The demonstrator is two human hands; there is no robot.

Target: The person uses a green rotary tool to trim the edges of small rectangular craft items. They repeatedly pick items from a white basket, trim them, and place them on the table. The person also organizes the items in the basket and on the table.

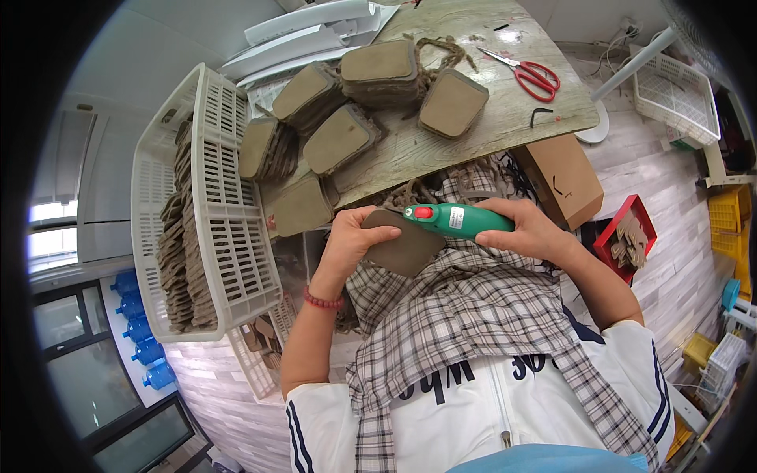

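Note:
Over my lap, my left hand (349, 239) pinches a flat brown pad (408, 251) with rounded corners, the thumb lying on its face. My right hand (533, 230) is wrapped round the body of a green handheld power tool (479, 223) with a red switch on top. The tool's tip lies against the pad's upper edge; its working end is hidden. On the table just beyond, stacks of similar pads (378, 63) stand close together, with a single stack (454, 103) to their right.
Red-handled scissors (536, 80) and a black hex key (541, 116) lie on the wooden table (564, 118). A white slatted crate (248, 260) full of pads stands at the left. A cardboard box (564, 177) and a red box of scraps (627, 240) are at the right.

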